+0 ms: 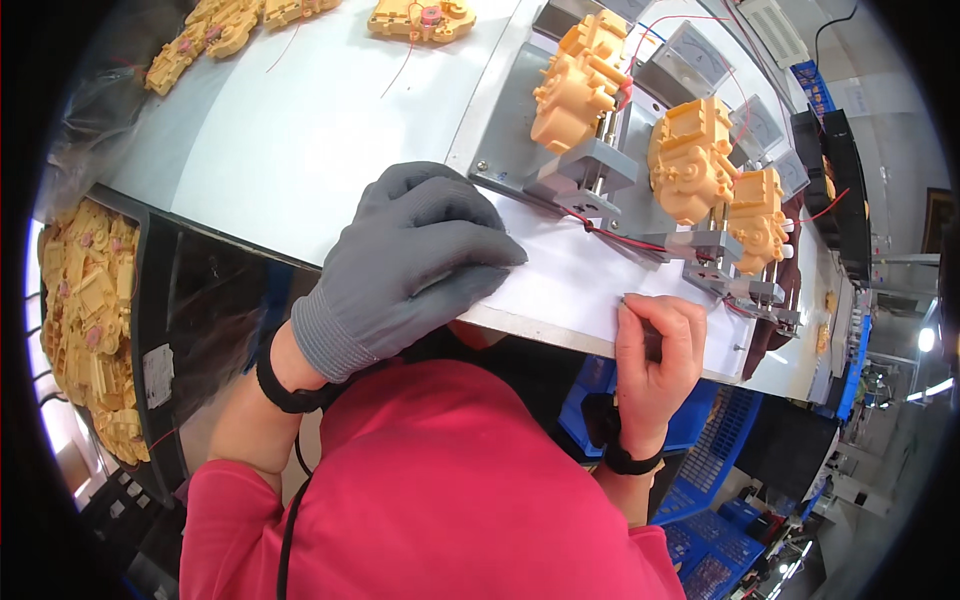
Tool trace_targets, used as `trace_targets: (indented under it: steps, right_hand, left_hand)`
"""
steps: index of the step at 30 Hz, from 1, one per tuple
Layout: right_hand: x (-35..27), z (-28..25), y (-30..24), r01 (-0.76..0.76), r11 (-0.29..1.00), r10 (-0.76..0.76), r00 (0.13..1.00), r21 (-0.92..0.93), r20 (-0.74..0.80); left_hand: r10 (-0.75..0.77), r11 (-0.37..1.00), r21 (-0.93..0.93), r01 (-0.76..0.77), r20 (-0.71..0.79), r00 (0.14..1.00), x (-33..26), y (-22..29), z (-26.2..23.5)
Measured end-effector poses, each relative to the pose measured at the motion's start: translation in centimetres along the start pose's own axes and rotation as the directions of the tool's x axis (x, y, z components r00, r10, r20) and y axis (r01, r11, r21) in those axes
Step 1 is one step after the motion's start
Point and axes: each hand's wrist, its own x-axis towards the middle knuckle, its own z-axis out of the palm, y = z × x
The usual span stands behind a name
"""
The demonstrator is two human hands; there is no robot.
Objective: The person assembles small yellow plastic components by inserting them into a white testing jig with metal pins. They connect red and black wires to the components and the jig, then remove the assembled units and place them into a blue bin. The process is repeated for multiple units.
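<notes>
My left hand (420,255), in a grey knitted glove, rests at the near edge of the white table (290,150). Its fingers are curled and pressed together; their undersides are hidden. Bare, my right hand (662,345) is raised at the edge of the white sheet (560,285), with thumb and forefinger pinched. What they hold, if anything, is too small to make out. Beyond the hands, yellow plastic gear housings (690,160) sit on grey metal clamp fixtures (590,175). A red and black wire (625,238) runs along the fixtures.
Analog panel meters (695,55) stand behind the fixtures. More yellow housings with thin red wires, one with a pink part (422,20), lie at the far side. On the left a dark bin (150,300) is heaped with yellow housings. Blue plastic crates (715,450) stand below at right.
</notes>
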Motion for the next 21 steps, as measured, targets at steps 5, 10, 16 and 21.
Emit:
trace_targets:
  steps: [5,10,16,21]
  right_hand:
    - [-0.03,-0.01,-0.08,-0.007,1.000,0.007,1.000,-0.006,-0.003]
    - [0.18,0.03,0.12,0.008,1.000,-0.008,1.000,0.011,-0.005]
    - [0.31,-0.19,0.11,-0.002,1.000,0.002,1.000,0.027,-0.002]
    - [0.45,-0.49,0.13,0.009,0.999,-0.009,1.000,0.036,0.012]
  left_hand:
    - [-0.013,1.000,-0.021,0.013,-0.008,1.000,0.00,-0.14,0.22]
    - [-0.028,0.999,-0.041,0.028,-0.006,1.000,0.05,-0.12,0.13]
    - [-0.089,0.996,-0.005,0.088,-0.008,0.996,0.13,0.29,0.22]
    - [-0.075,0.997,0.013,0.075,-0.009,0.997,0.28,0.45,0.28]
